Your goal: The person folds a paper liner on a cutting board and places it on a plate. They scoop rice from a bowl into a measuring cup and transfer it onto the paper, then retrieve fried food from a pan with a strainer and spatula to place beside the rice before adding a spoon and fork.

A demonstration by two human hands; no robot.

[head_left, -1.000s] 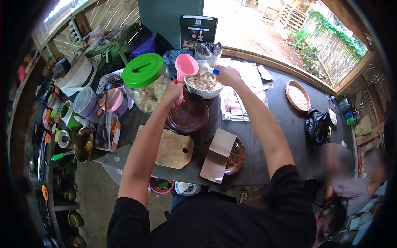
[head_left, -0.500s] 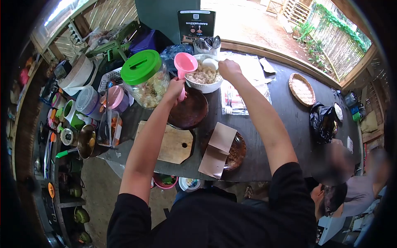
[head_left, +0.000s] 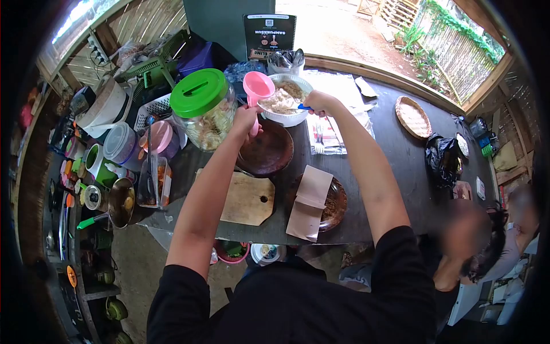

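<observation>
My left hand (head_left: 246,121) is wrapped round the handle of a pink ladle (head_left: 259,85), its cup held beside the white bowl's left rim. A white bowl (head_left: 292,120) holds pale, lumpy food (head_left: 281,98). At the bowl's right side, my right hand (head_left: 322,104) grips a blue-handled utensil (head_left: 305,107), whose far end is in the food. Below my left hand sits a dark brown bowl (head_left: 266,149). A green-lidded jar (head_left: 199,94) stands left of my left hand.
A wooden board (head_left: 246,200) and a brown plate (head_left: 338,206) under folded brown paper (head_left: 309,198) lie near the front edge. Containers crowd the left. A woven tray (head_left: 413,117) and black bag (head_left: 442,160) are at right. People sit at lower right.
My right hand has moved slightly down, and the blue handle now shows. The white scoop end seen over the bowl has dipped into the food. The people at right have shifted.
</observation>
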